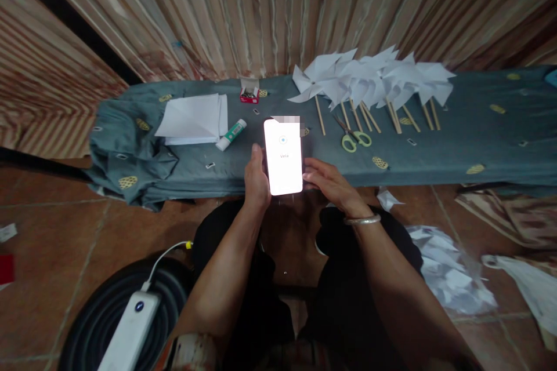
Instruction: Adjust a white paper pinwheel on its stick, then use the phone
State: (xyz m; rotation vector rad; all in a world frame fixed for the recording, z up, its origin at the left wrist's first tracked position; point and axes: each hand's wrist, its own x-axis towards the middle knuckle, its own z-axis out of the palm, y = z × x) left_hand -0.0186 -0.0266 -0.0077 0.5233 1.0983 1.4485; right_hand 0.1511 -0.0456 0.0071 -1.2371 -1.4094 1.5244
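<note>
A smartphone [284, 168] with a bright white screen is held upright in front of me, above the near edge of the cloth-covered bench. My left hand [257, 177] grips its left side, thumb along the edge and the other fingers hidden behind. My right hand [328, 181] is at the right edge, fingers stretched towards the phone and touching or very close to it. Beyond the phone lie a glue stick [231, 134], a stack of white paper [194, 119] and a small red box [249, 93] of metal bits. Green-handled scissors [355, 140] rest to the right.
White paper pinwheels [374, 78] on wooden sticks lie in a row along the back of the bench [435, 156]. A striped curtain [261, 11] hangs behind. On the floor are a bag of paper scraps [448, 266] and, at left, a white power bank [130, 330] with a cable.
</note>
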